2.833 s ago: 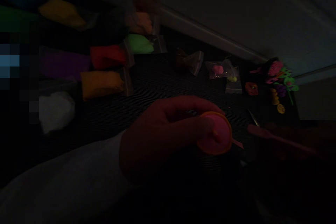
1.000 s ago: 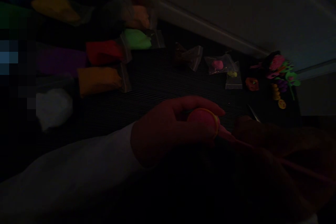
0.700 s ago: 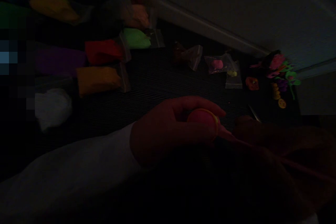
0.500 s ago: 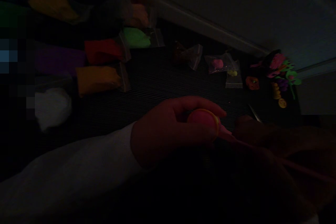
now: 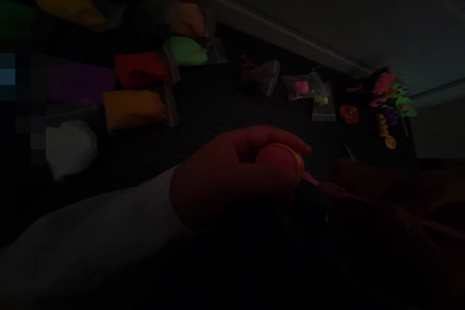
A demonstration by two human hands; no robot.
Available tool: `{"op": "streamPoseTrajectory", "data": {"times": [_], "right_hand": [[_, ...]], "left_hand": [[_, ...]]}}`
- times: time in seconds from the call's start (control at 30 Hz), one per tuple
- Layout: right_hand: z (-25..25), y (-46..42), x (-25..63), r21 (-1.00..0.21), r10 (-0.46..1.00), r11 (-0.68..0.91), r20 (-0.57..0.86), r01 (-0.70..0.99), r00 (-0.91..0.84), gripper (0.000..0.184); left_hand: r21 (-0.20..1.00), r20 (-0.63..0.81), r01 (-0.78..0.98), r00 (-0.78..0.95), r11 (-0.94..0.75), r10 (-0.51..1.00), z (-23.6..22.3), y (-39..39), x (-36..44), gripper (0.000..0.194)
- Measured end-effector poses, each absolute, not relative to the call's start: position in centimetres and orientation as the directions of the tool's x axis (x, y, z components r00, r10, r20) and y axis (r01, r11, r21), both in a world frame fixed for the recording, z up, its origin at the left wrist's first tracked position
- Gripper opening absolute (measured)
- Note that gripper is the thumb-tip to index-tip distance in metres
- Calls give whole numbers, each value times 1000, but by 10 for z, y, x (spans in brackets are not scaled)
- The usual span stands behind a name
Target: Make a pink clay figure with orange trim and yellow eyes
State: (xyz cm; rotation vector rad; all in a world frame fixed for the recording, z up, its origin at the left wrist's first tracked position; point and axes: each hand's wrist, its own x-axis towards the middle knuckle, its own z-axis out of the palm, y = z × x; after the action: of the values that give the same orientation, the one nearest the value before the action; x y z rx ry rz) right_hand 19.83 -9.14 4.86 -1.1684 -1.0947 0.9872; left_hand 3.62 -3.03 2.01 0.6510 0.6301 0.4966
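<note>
The scene is very dark. My left hand (image 5: pixel 225 174), in a white sleeve, is closed round a pink clay disc (image 5: pixel 278 162) with an orange rim, held edge-on above a dark ribbed mat (image 5: pixel 218 111). My right hand (image 5: pixel 381 193) is a dim shape at the right and grips a thin pink modelling stick (image 5: pixel 327 188). The stick's tip touches the disc's right edge.
Bags of clay lie at the back left: orange (image 5: pixel 132 109), red (image 5: pixel 140 69), green (image 5: pixel 187 51), purple (image 5: pixel 80 82), white (image 5: pixel 70 147), yellow (image 5: pixel 70 5). Small bags (image 5: pixel 305 88) and little clay figures (image 5: pixel 390 101) sit at the back right by a wall ledge (image 5: pixel 290 38).
Since 2.8 s ago the disc turned from face-on to edge-on and my right hand brought the stick up to its rim. In the last half second the stick drew slightly right.
</note>
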Motion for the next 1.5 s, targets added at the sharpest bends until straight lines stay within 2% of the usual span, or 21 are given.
{"op": "streamPoseTrajectory", "data": {"times": [0.03,0.17,0.5,0.67,0.83,1.5], "right_hand": [[48,-91,198,-979,965,201,196,-15,175,10],[42,-89,198,-993,992,75,65,-94,104,10],[40,-86,200,-982,1000,-4,-2,-191,-9,11],[41,-90,198,-993,999,6,1,-119,41,10],[40,-87,198,-992,1000,3,0,-126,24,10],[39,-87,199,-993,999,27,22,-119,42,10]], "left_hand": [[676,-373,-230,712,700,595,20,-31,36,24],[628,-324,-268,764,731,558,18,-33,38,24],[552,-255,-332,806,765,534,17,-34,40,21],[541,-263,-326,811,776,523,17,-35,40,20],[551,-292,-303,803,778,520,19,-35,40,21],[530,-245,-342,814,776,526,20,-34,40,19]]}}
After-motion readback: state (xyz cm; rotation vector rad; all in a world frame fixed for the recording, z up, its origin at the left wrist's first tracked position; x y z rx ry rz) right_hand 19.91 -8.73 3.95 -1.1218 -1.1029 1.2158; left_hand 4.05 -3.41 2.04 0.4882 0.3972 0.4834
